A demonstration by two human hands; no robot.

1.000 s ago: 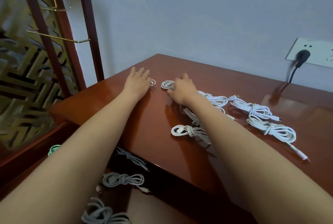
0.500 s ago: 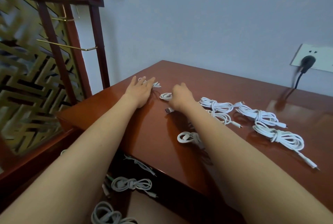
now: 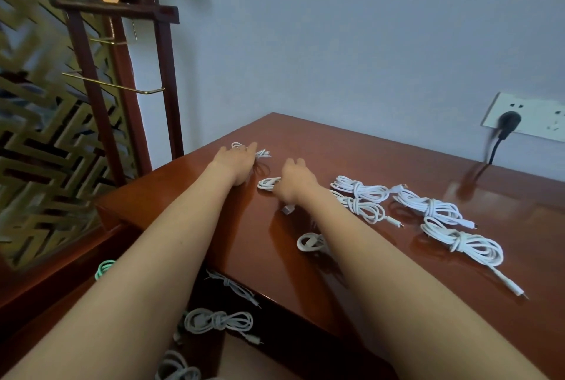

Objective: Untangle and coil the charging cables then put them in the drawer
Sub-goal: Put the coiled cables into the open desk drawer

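Red-brown desk top (image 3: 336,147) against grey wall, with bundled white cables (image 3: 434,208) ranged toward 3 o'clock. Left hand (image 3: 234,162) laid flat with straight fingers on loose cable (image 3: 263,153), tail trailing toward 2 o'clock; right hand (image 3: 295,179) knuckles-up, seemingly curled round short coil (image 3: 266,183) protruding at its 9 o'clock, long axis 9-to-3, between both hands. Likely next: lift by right hand, then carry to open drawer (image 3: 208,300) at 6 o'clock.

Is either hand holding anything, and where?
Left hand presses flat on a small cable. Right hand seems curled round one end of a cable coil; fingers hidden.
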